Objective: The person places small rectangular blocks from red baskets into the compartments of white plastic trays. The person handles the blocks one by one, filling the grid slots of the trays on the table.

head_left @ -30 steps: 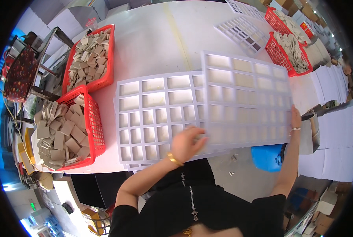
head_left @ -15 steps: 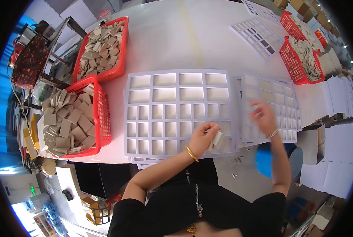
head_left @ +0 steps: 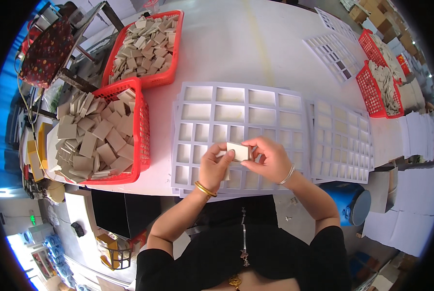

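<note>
My left hand [head_left: 214,167] is closed round a small stack of cream and grey-brown cardboard pieces [head_left: 237,151], its thumb lying on the top one. From the other side my right hand [head_left: 271,161] pinches the right end of the same stack. Both hands are over the near part of a white grid tray [head_left: 220,99] with rows of rectangular compartments, wide ones at the far side and smaller ones nearer me. More sheets lie stacked beneath it. My palms hide several of the nearer compartments.
Two red baskets full of cardboard pieces, one nearer [head_left: 144,131] and one farther [head_left: 174,53], stand on the left. A second stack of grid trays [head_left: 340,127] lies to the right. More trays [head_left: 331,53] and red baskets [head_left: 370,94] are at the far right. A blue drum [head_left: 345,201] stands below the table edge.
My right hand has come left from over the right-hand tray stack to grip the cardboard pieces. My left hand has moved left and slightly up with them. The view has shifted.
</note>
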Tool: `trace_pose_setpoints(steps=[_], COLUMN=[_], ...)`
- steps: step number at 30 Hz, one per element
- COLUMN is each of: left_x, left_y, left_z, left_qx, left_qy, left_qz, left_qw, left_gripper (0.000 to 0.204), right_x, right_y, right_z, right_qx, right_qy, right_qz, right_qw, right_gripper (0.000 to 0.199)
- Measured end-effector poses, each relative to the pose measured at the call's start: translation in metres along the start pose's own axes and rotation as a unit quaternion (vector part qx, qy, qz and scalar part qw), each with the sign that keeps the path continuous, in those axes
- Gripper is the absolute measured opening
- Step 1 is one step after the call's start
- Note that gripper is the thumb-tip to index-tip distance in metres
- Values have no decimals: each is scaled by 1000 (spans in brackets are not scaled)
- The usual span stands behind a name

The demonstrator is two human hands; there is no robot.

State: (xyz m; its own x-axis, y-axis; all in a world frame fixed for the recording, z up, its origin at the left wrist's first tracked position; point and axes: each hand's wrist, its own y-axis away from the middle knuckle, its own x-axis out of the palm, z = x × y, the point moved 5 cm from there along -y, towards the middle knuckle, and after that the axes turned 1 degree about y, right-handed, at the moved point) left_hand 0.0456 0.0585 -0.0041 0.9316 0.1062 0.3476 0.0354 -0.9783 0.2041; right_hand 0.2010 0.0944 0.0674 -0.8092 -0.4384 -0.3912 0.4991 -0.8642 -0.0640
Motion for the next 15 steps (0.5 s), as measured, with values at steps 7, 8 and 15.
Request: trace_pose_setpoints(steps=[7, 8, 15], left_x=[-47, -56, -35], left_y=[-32, -44, -87], left_z=[-48, -52, -58], left_qx=[162, 170, 95], left_qy=[-202, -234, -493], left_qz=[-55, -57, 104], left_qw=[964, 956, 858], left_gripper=[14, 13, 11], right_x=[-4, -12, -15], right_y=[-27, -32, -45], right_z=[-3, -5, -48], right_qx=[8, -2, 66], right_qy=[42, 72, 51], right_qz=[-34, -52, -75], right_qw=[998, 996, 994], right_gripper=[37, 35, 27])
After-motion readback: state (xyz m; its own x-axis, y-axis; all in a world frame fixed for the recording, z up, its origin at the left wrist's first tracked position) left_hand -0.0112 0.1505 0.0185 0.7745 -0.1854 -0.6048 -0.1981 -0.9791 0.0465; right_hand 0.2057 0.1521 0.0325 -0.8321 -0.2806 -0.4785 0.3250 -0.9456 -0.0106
